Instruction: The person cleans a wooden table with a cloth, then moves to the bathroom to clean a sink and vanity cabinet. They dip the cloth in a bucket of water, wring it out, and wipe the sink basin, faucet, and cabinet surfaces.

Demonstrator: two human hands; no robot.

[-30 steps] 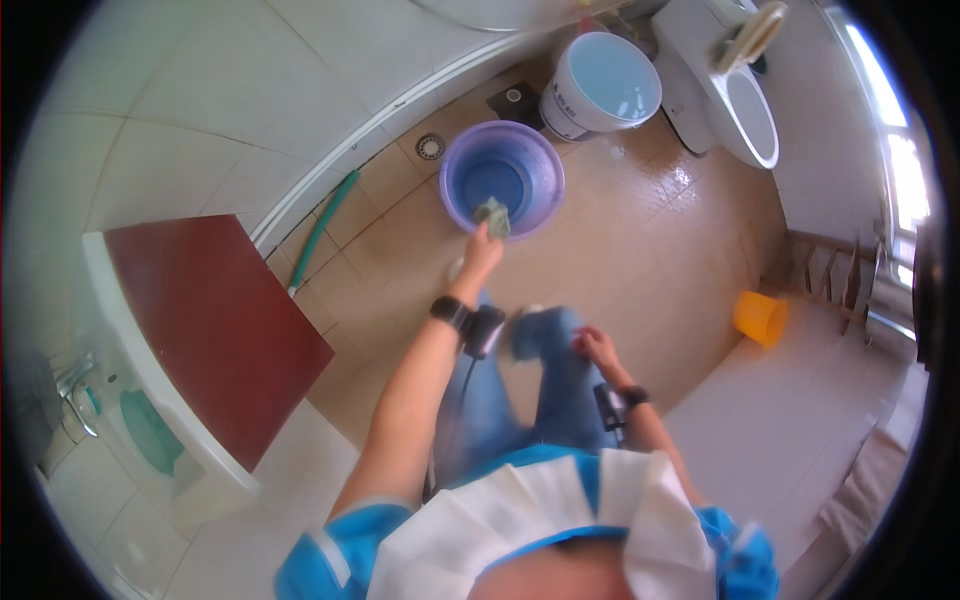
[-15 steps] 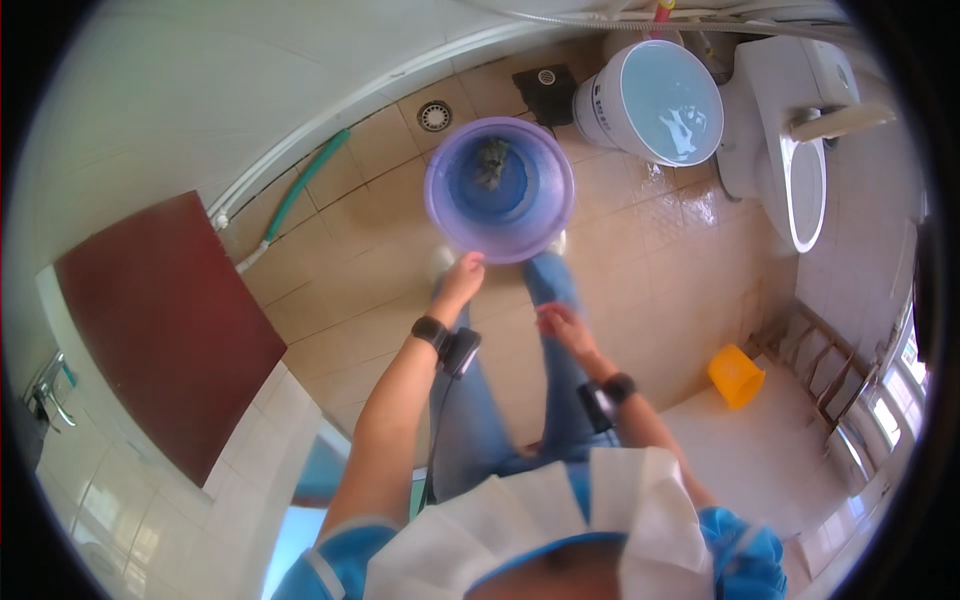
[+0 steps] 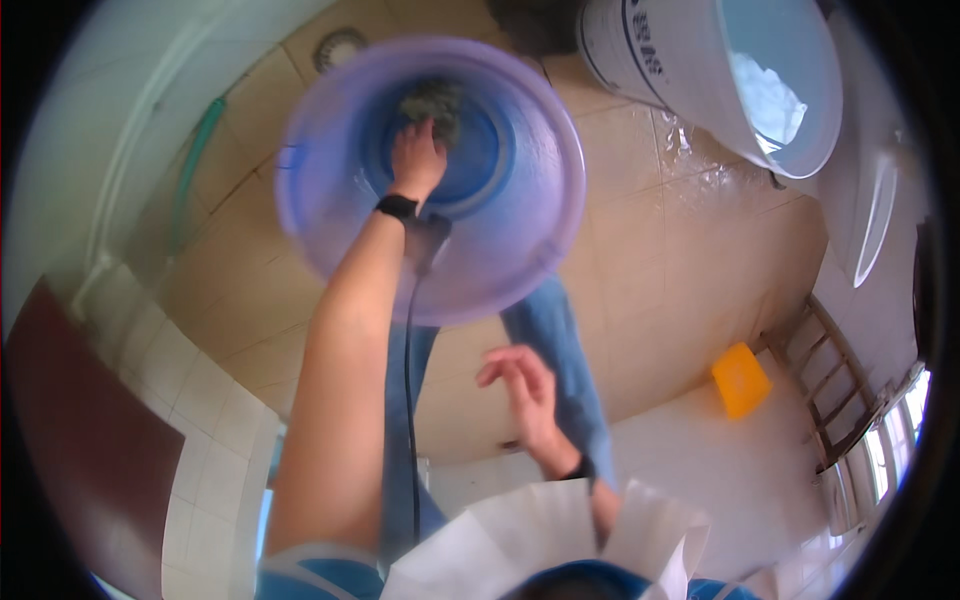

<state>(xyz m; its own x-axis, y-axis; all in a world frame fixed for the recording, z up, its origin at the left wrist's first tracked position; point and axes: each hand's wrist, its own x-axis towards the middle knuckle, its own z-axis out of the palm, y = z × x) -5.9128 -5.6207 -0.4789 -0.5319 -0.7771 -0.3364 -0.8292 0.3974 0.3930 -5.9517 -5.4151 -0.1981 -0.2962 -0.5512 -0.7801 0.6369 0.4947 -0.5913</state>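
A purple basin (image 3: 545, 215) stands on the tiled floor in front of my legs, with a blue inner bottom. In it lies a crumpled grey-green cloth (image 3: 437, 103). My left hand (image 3: 416, 160) reaches down inside the basin, its fingers closed at the near edge of the cloth; blur and the hand itself hide part of the grip. Above my right thigh, apart from the basin, hangs my right hand (image 3: 525, 392). Its fingers are loosely bent and spread, with nothing in them. A black cable (image 3: 412, 400) runs along my left forearm from the device at the wrist.
At the far right stands a white bucket (image 3: 640, 60) of water, beside a white toilet (image 3: 870, 215). A yellow bin (image 3: 741, 381) and a wooden rack (image 3: 825, 370) are at the right. Left are a floor drain (image 3: 338, 48), a green hose (image 3: 203, 140) and a dark red panel (image 3: 80, 440).
My left hand has gone from the basin's near rim down into it, onto the cloth. My right hand has drawn back towards my body. The view has moved closer to the basin.
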